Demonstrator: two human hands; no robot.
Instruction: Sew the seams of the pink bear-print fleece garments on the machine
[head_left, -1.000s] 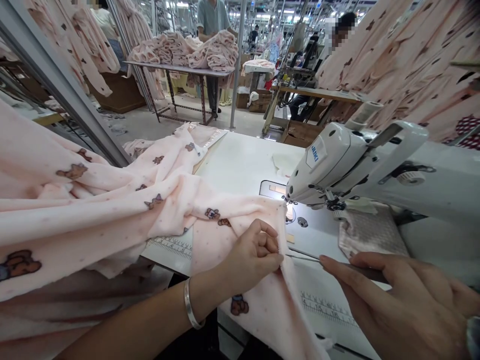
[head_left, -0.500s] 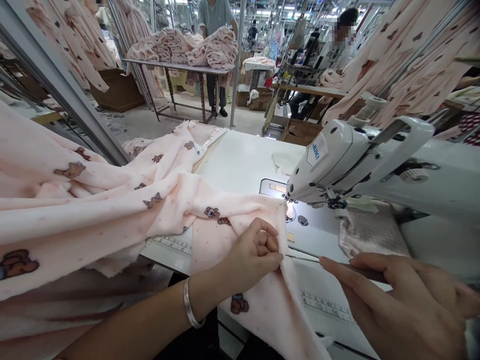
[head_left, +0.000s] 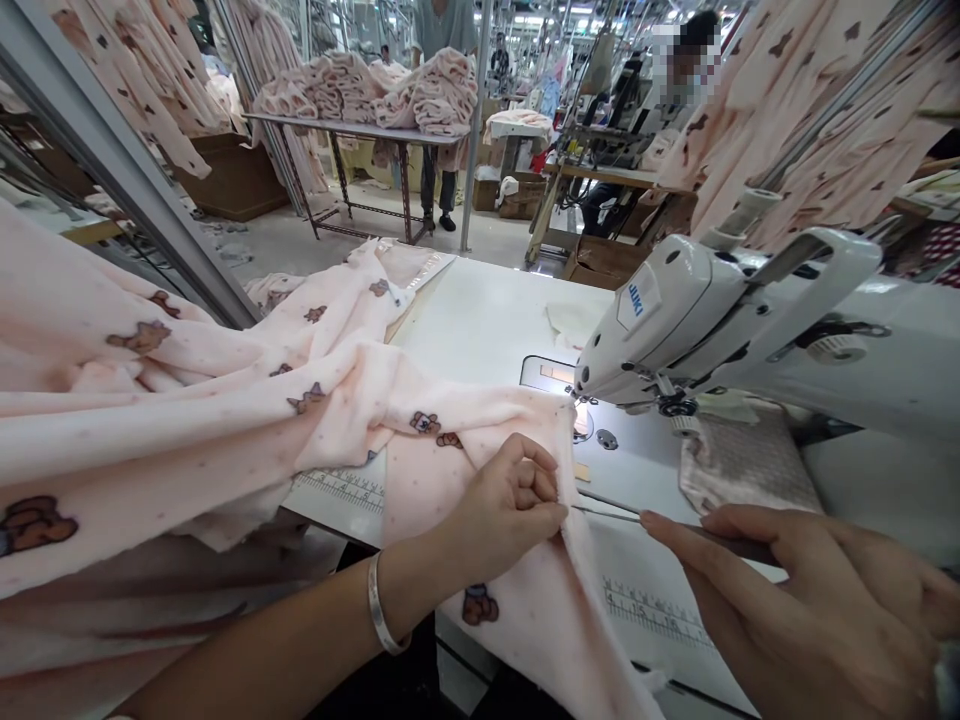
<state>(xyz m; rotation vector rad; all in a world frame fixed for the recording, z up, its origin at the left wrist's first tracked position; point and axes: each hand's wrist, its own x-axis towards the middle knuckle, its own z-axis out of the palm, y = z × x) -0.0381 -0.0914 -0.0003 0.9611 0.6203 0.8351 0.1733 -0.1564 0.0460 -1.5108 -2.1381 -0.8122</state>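
Pale pink fleece fabric (head_left: 420,490) printed with small bears spreads over the left of the sewing table, its right edge lying under the head of a white JUKI sewing machine (head_left: 667,310). My left hand (head_left: 517,500), with a silver bangle on its wrist, pinches this edge between thumb and fingers just in front of the needle area. My right hand (head_left: 810,590) grips a slim pointed metal tool (head_left: 739,546), index finger stretched along it. The tool's thin tip points left and reaches the fabric edge beside my left thumb.
A ruler scale (head_left: 652,610) is marked along the table's front. Greyish cloth (head_left: 750,455) lies beneath the machine arm. A metal post (head_left: 135,150) rises at left. Beyond stand a table (head_left: 360,130) with folded pink fleece, hanging garments (head_left: 810,120), a cardboard box (head_left: 607,262) and co-workers.
Both hands and the fabric keep practically the same place. The view has shifted very slightly. In the background, the standing person's arm has changed position.
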